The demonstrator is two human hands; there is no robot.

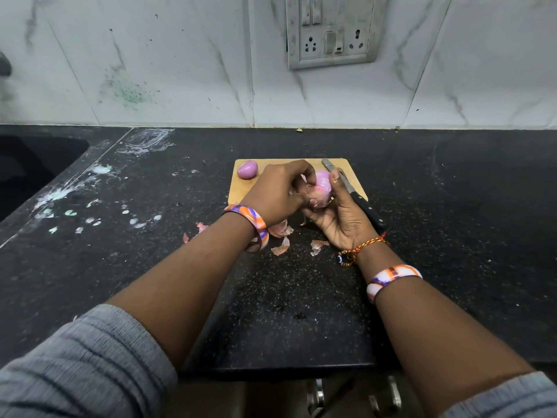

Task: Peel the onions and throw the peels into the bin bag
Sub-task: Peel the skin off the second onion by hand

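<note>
My right hand (342, 218) cups a pink, partly peeled onion (322, 184) from below, just above the near edge of a wooden cutting board (244, 191). My left hand (278, 193) comes over from the left, and its fingertips pinch the onion's skin on the left side. A second, peeled purple onion (247, 169) lies at the board's far left corner. Loose papery peels (281, 236) lie scattered on the black counter under and between my wrists. No bin bag is in view.
A black-handled knife (358, 197) lies along the board's right edge, partly behind my right hand. A dark sink (33, 167) sits at the far left. The black counter (452, 221) carries white and green smears on its left side. A switch-and-socket plate (331, 31) hangs on the tiled wall.
</note>
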